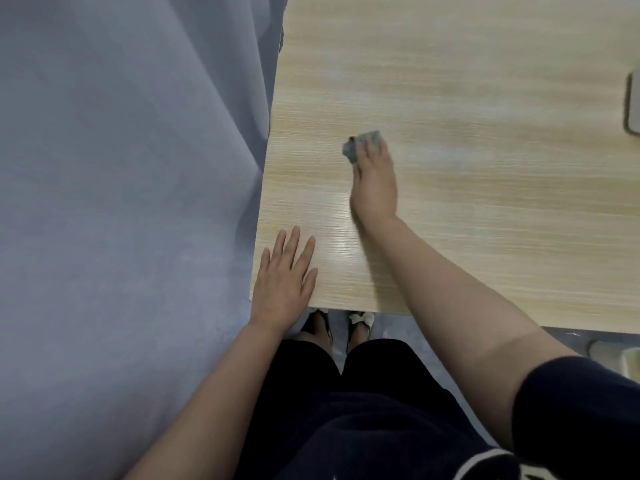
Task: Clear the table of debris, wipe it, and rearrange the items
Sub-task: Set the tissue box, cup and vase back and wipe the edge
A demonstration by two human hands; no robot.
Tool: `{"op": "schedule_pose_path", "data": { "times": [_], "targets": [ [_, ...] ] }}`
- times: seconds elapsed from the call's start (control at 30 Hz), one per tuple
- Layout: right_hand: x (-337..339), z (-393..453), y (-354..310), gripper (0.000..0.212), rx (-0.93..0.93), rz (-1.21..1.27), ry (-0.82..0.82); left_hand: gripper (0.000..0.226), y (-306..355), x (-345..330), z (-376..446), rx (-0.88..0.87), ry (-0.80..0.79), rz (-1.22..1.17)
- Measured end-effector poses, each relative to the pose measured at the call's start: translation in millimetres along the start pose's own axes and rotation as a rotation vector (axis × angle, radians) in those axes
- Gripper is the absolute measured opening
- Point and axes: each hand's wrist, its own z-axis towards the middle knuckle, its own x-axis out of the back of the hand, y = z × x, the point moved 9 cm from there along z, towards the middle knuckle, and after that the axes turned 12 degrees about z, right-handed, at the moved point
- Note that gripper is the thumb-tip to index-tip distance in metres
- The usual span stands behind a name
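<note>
A light wood-grain table (485,98) fills the upper right of the head view. My right hand (375,181) presses a small grey-green cloth (356,145) onto the table's left part, with the fingers on top of the cloth and most of it hidden under them. The hand is motion-blurred. My left hand (282,282) lies flat with straight, spread fingers on the table's near left corner. A glossy, wet-looking patch shows on the wood between the two hands.
A grey-blue curtain (121,202) hangs along the table's left edge. A pale flat object (634,102) lies at the right edge of the table, cut off by the frame. My slippered feet (341,329) stand under the near edge. Another pale object (620,356) is on the floor at lower right.
</note>
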Motion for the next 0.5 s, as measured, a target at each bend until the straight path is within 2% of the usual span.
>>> {"op": "schedule_pose_path", "data": {
  "times": [0.13,0.2,0.27,0.4,0.5],
  "targets": [
    [-88.5,-37.1,-91.9,0.042,0.374,0.025,-0.419,0.053,-0.8,-1.2,-2.9,0.026,0.004,-0.050],
    [-92.6,-42.3,-95.3,0.042,0.409,0.019,-0.530,0.054,-2.4,-1.2,-4.4,0.039,0.009,-0.075],
    [-68.7,-33.8,-75.9,0.044,0.353,0.064,-0.478,0.058,-2.9,-2.2,-5.4,0.050,0.005,-0.094],
    [25.4,-17.2,15.8,0.045,0.055,0.049,-0.141,0.063,-1.3,-2.4,-5.8,0.058,0.001,-0.103],
    [86.9,-31.9,75.7,0.044,-0.151,-0.015,0.047,0.062,0.7,-1.8,-7.2,0.064,0.002,-0.088]
  ]
}}
